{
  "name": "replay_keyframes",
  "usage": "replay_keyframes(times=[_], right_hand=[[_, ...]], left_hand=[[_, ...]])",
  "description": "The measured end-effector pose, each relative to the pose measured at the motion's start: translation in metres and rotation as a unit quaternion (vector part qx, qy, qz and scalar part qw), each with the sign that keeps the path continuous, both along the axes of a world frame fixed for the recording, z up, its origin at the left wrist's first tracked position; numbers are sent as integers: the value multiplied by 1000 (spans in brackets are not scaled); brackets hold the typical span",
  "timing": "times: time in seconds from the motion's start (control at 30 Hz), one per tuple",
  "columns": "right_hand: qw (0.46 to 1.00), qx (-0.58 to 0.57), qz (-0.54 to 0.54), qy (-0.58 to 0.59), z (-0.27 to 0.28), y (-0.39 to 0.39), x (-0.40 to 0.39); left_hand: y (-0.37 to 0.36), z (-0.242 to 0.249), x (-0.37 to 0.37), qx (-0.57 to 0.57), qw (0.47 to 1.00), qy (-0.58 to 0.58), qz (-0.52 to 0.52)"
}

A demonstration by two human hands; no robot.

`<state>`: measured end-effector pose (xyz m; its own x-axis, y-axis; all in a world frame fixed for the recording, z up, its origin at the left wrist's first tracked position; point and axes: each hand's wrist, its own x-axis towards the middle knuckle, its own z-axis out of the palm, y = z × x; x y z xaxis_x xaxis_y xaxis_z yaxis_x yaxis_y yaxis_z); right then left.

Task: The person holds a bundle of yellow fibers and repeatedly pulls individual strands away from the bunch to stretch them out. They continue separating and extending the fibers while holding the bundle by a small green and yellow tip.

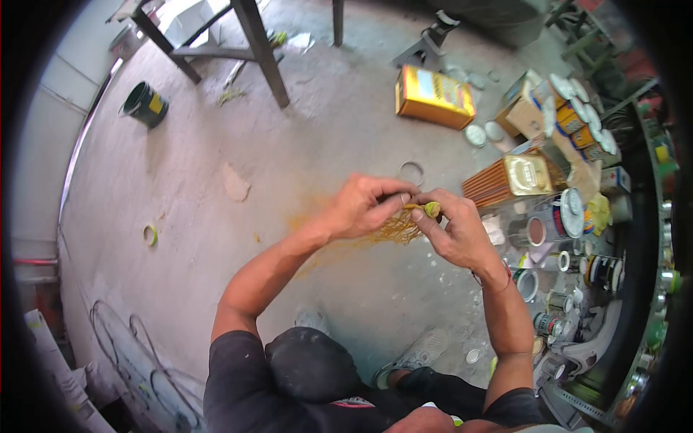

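Note:
My left hand [368,206] reaches in from the left, its thumb and fingers pinched together near the end of a small yellowish strand. Close beside it, almost touching, my right hand [456,227] pinches a yellow-green wad [432,209] between thumb and fingers. Below and between both hands lies a tangle of yellow-brown strands [397,229], partly covered by my fingers. Whether the strands hang from the hands or mark the floor is hard to tell.
A yellow rectangular can [434,97] lies ahead on the floor [195,216]. Several cans and lids crowd the right side, with a tin [525,175] nearest. A dark bucket [146,105], a tape roll [150,235] and a stand's leg [261,54] are at left.

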<state>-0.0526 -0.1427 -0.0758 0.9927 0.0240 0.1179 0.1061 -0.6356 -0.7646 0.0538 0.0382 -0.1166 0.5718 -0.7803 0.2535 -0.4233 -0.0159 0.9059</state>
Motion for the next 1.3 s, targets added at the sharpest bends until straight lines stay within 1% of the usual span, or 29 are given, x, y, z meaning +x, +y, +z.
replay_keyframes(times=[0.03, 0.1, 0.17, 0.27, 0.3, 0.33, 0.37, 0.4, 0.43, 0.47, 0.5, 0.53, 0.57, 0.6, 0.63, 0.67, 0.7, 0.77, 0.8, 0.87, 0.9, 0.97, 1.0, 1.03, 1.1, 1.13, 1.2, 1.23, 1.3], right_hand=[[998, -38, 12, -38, 20, 0, -5], [995, -58, -21, -75, 51, 1, -26], [992, -23, -118, -39, 85, 1, -49], [983, -54, -95, -149, 121, -7, -49], [972, -61, -80, -214, 139, -9, -45], [980, -14, -76, -181, 164, -11, -44], [977, -8, -71, -202, 177, -16, -39], [983, 80, -15, -166, 187, -21, -36], [977, 162, 46, -129, 195, -26, -35], [965, 185, 107, -155, 192, -31, -31], [960, 188, 115, -170, 185, -30, -29], [929, 298, 140, -171, 175, -22, -29], [884, 404, 166, -166, 165, -12, -32], [847, 497, 157, -104, 157, -2, -41], [800, 581, 145, -39, 149, 6, -49], [761, 620, 189, -23, 132, 9, -45], [757, 599, 259, 5, 116, 6, -34], [729, 622, 283, 46, 101, 0, -26], [726, 624, 287, 42, 96, -2, -22], [700, 669, 250, 13, 83, -3, -16], [697, 671, 253, 11, 75, -4, -13], [842, 531, 97, -17, 54, -6, -9], [920, 346, 42, -178, 37, -9, -1], [918, 351, 48, -176, 40, -21, -4], [954, 100, -32, -281, 50, -49, -18], [954, 103, -27, -280, 56, -51, -25], [968, 196, 77, -138, 64, -57, -44], [969, 194, 73, -133, 71, -54, -49], [974, 170, 53, -137, 83, -38, -52]], left_hand=[[-5, 12, -6, 10, 991, 129, -44], [-8, 36, -23, -15, 986, 154, -53], [-17, 59, -40, -43, 982, 175, -64], [-36, 86, -50, -46, 949, 294, -103], [-39, 99, -53, -43, 955, 276, -102], [-41, 113, -55, -116, 973, 181, -77], [-42, 129, -54, -188, 977, 81, -53], [-33, 154, -54, -150, 984, 50, -79], [-25, 178, -53, -145, 986, 28, -77], [-18, 200, -54, -140, 983, 40, -111], [-11, 220, -58, -134, 979, 54, -143], [-3, 237, -66, -100, 974, 116, -167], [-5, 239, -69, -93, 978, 102, -159], [-10, 232, -70, -77, 987, -66, -122], [-16, 227, -73, -57, 967, -231, -86], [-24, 220, -82, -91, 984, -117, -100], [-29, 215, -90, -71, 988, -126, -49], [-31, 193, -89, -52, 998, -30, -14], [-31, 185, -89, -47, 998, -35, -13], [-29, 170, -94, -24, 985, -169, 15], [-29, 165, -100, -20, 985, -173, 15], [-32, 152, -111, -42, 974, -205, 89], [-36, 139, -106, -95, 976, -159, 114], [-31, 141, -102, -91, 976, -161, 120], [-12, 147, -91, -73, 974, 28, 211], [-5, 149, -80, -69, 977, 41, 197], [2, 150, -75, -71, 980, 95, 157], [-1, 150, -76, -75, 980, 144, 111], [-13, 143, -82, -64, 979, 158, 114]])
